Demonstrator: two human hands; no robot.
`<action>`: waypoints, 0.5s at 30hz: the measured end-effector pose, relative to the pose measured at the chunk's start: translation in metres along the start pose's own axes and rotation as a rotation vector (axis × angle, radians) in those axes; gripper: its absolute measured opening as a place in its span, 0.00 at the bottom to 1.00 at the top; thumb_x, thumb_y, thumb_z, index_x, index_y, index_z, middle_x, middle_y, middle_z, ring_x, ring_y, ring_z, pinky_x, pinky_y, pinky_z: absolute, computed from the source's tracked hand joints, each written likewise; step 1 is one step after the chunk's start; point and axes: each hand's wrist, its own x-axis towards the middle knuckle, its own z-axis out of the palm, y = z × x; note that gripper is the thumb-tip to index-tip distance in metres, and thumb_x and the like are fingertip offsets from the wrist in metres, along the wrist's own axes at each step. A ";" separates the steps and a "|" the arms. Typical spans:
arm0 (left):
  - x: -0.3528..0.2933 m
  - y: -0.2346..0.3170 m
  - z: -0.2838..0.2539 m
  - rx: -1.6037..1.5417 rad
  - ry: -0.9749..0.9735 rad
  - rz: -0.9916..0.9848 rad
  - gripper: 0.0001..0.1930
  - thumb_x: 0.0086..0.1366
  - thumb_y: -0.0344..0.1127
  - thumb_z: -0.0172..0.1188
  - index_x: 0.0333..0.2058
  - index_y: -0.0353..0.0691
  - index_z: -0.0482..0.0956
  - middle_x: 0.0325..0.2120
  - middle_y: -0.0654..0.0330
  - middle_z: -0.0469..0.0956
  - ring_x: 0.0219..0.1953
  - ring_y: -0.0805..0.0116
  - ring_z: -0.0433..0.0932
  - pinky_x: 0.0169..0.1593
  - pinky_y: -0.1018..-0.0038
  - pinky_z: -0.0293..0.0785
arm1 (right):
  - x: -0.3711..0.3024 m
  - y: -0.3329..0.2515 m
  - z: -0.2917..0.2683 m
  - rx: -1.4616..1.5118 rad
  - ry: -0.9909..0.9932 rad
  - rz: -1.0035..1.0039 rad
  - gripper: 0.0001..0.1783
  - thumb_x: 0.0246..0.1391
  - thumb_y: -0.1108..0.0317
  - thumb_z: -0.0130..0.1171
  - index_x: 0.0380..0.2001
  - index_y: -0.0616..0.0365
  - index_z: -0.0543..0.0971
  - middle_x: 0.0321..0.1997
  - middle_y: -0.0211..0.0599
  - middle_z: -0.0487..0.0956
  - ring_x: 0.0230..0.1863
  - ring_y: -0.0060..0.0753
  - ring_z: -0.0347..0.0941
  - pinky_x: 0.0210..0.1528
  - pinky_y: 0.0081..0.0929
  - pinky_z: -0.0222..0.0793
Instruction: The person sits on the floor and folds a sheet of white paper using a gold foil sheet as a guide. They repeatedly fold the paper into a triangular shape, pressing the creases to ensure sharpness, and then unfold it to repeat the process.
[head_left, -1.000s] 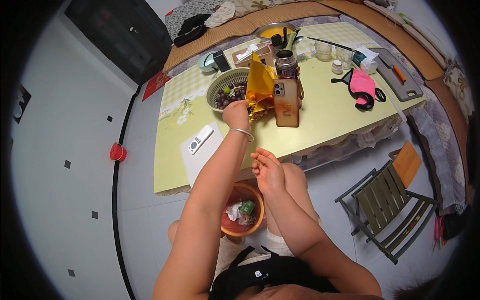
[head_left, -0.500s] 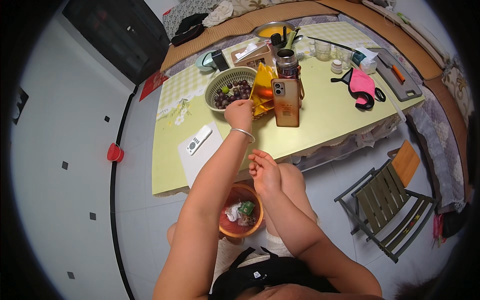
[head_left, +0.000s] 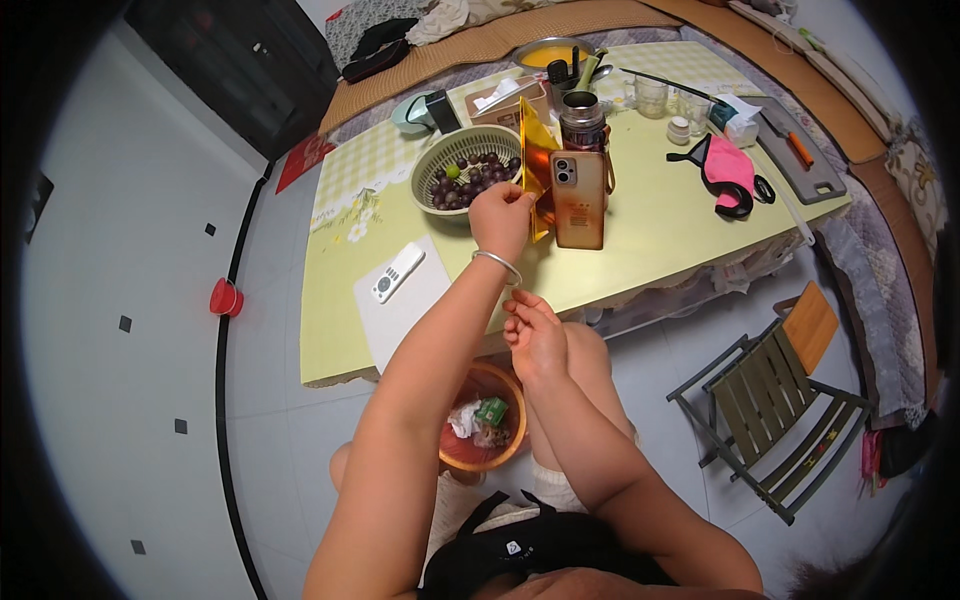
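My left hand, with a silver bangle on its wrist, is closed in a pinch on the near edge of a shiny gold foil bag. The bag stands upright between a pale basket of dark grapes and a brown phone propped upright. One green fruit lies among the grapes. Below the table edge, my right hand hangs palm up with loosely curled fingers, apart and holding nothing. An orange bin with some rubbish in it sits on the floor beneath my forearms.
Behind the phone stands an open flask. A white remote rests on a sheet at the table's near left. To the right lie a pink-and-black item and a grey board with an orange-handled knife. A folding chair stands on the floor.
My left hand has moved slightly right with the gold foil bag, shifting it away from the basket and turning it more edge-on. My right hand has barely moved.
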 end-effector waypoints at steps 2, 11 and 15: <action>0.002 0.012 -0.002 -0.026 -0.028 -0.013 0.09 0.50 0.35 0.72 0.25 0.36 0.85 0.20 0.52 0.81 0.22 0.60 0.79 0.31 0.69 0.75 | 0.001 0.000 -0.003 0.000 0.002 -0.003 0.12 0.59 0.77 0.51 0.46 0.63 0.74 0.36 0.38 0.79 0.27 0.22 0.69 0.28 0.18 0.61; 0.002 0.013 -0.004 0.304 -0.303 -0.035 0.15 0.51 0.44 0.72 0.22 0.34 0.84 0.18 0.49 0.80 0.21 0.54 0.79 0.29 0.63 0.74 | 0.001 -0.001 -0.002 0.005 -0.001 0.004 0.12 0.59 0.77 0.50 0.47 0.63 0.73 0.36 0.38 0.79 0.27 0.23 0.70 0.28 0.19 0.62; -0.009 0.000 -0.011 0.306 -0.252 -0.011 0.20 0.54 0.49 0.69 0.21 0.34 0.82 0.18 0.49 0.79 0.20 0.51 0.77 0.29 0.61 0.73 | 0.002 -0.003 -0.003 0.022 0.003 -0.001 0.12 0.60 0.77 0.50 0.47 0.63 0.73 0.36 0.38 0.79 0.27 0.23 0.70 0.27 0.18 0.61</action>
